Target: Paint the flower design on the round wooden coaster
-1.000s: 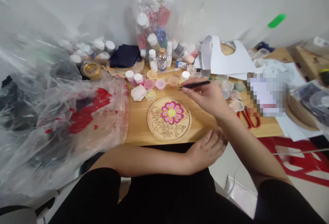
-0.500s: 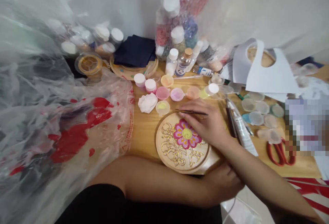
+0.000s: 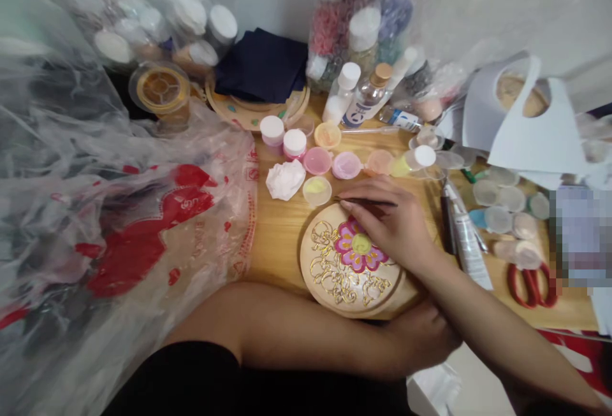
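My right hand [image 3: 394,222] pinches a thin dark tool [image 3: 370,201] above the upper edge of a round wooden board [image 3: 318,282]. The tool's tip points left, close to a small open cup of pale yellow material [image 3: 317,191]. On the board are raised gold outlines and a flower [image 3: 361,246] with pink and purple petals and a yellow-green centre. My left forearm lies along the table's front edge. My left hand [image 3: 421,336] is curled beneath my right forearm, near the board's lower right; what its fingers hold, if anything, is hidden.
Small cups of pink [image 3: 317,161] and lilac [image 3: 347,165] stand behind the board, with a crumpled white tissue [image 3: 285,180] to their left. Bottles [image 3: 366,104] stand farther back. Red-handled scissors [image 3: 531,285] and a white tube [image 3: 471,244] lie right; a plastic bag [image 3: 210,237] covers the left.
The view has shifted, so the table's contents appear farther right and most a little higher. My right hand still holds the thin dark tool by the cup, and my left hand stays tucked under.
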The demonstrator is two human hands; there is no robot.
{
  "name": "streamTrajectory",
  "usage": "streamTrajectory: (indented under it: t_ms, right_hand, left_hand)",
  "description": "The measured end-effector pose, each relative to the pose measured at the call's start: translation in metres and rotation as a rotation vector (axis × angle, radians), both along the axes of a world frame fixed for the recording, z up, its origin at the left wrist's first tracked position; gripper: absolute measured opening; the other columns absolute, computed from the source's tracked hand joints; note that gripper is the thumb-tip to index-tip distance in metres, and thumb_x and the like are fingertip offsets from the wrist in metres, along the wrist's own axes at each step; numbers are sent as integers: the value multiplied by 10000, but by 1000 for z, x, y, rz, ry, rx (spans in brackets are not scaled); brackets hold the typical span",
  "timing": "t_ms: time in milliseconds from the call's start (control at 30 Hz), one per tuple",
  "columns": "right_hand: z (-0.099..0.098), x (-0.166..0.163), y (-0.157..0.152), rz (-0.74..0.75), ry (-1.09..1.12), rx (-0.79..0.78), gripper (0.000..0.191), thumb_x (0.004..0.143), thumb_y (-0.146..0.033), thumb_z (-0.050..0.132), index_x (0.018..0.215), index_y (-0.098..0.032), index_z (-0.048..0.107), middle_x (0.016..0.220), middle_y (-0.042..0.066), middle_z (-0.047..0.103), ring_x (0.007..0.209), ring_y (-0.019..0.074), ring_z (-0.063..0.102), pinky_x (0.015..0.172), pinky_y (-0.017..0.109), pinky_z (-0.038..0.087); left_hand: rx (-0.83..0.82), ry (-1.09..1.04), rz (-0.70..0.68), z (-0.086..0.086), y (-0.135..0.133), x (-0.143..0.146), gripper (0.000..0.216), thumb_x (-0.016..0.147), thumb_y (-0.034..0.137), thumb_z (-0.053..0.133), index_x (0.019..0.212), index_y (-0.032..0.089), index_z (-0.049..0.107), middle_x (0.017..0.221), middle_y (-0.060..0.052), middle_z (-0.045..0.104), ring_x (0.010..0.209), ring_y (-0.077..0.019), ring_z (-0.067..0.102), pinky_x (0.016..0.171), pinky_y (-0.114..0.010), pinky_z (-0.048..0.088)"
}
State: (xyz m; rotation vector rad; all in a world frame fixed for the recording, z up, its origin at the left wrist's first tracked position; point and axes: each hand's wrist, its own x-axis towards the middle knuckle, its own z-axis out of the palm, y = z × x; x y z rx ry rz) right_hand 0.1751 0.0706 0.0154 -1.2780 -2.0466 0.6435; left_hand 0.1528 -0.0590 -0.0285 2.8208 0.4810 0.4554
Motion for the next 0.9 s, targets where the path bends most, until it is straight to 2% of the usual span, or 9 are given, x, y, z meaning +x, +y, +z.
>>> streamTrajectory:
  t_ms: [100,233,400,500,600,733,900]
  right_hand:
    - [-1,0,0,-5,-3,31,75,852,-153,649,880,-194,706,868,43,755,807,184,686,758,347,552]
    - [-3,1,1,-8,7,45,74,848,-145,653,863,-200,700,852,36,758,790,177,693,752,343,559]
    - [-4,0,1,-34,35,42,70,843,-146,660,852,-205,697,855,30,761,796,172,699,761,342,567]
    - [-2,1,1,-44,53,45,65,840,-151,665,851,-207,697,854,25,760,802,169,697,775,346,567]
    - [3,6,-1,-72,54,63,68,837,-160,674,866,-215,701,870,23,760,830,170,696,803,350,560]
    - [6,26,-12,-204,40,48,77,838,-194,679,897,-232,711,883,23,757,835,177,690,749,337,554]
    - [6,65,-46,-366,-11,36,46,837,-206,676,865,-221,710,830,31,745,783,178,676,706,339,549]
  left_hand:
    - [23,-4,-1,0,0,0,445,987,76,282,1354,58,533,1388,-135,583,1294,-213,544,1085,-345,460]
    - [83,-2,53,0,-2,-1,447,986,99,300,1361,108,544,1409,-91,572,1251,-202,573,1069,-327,448]
    - [69,-2,46,1,-2,-3,479,976,78,267,1373,116,532,1413,-73,570,1323,-211,515,1081,-331,435]
    - [68,32,25,2,0,-4,495,976,62,244,1388,116,513,1418,-70,567,1359,-189,478,1126,-328,391]
    - [90,39,-42,3,2,-5,514,966,41,218,1364,96,538,1376,-92,603,1324,-192,517,1123,-337,398]
    - [146,64,-58,10,7,-9,537,958,24,191,1355,79,549,1349,-96,625,1255,-213,577,1065,-367,464]
    - [197,178,-32,14,4,-10,525,976,79,210,1403,125,512,1433,-69,556,1307,-191,534,1088,-312,445]
